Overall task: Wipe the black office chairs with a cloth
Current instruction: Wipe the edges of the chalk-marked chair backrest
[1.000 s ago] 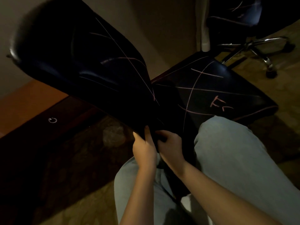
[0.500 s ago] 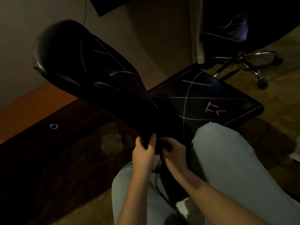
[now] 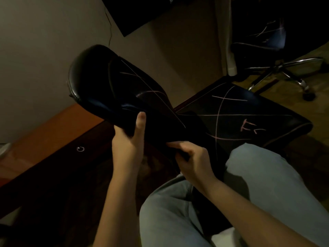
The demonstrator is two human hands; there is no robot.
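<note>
A black office chair fills the middle of the view. Its backrest (image 3: 110, 90) slants up to the left and its seat (image 3: 240, 111) lies to the right. Both carry pale chalk-like lines and marks. My left hand (image 3: 128, 145) grips the lower edge of the backrest, with the thumb lying on its front face. My right hand (image 3: 192, 159) has its fingers curled round a dark edge where backrest and seat meet. I cannot tell whether that dark edge is chair or a dark cloth.
A second black chair (image 3: 263, 43) on a chrome wheeled base (image 3: 284, 68) stands at the far right. A wooden cabinet (image 3: 53, 132) with a ring pull (image 3: 80, 149) runs along the left wall. My jeans-clad legs (image 3: 267, 184) are below, with something white (image 3: 222, 236) between them.
My left hand has slid up the backrest's edge and now grips it with the thumb on top. The right hand stays at the joint. The view has pulled back and upward.
</note>
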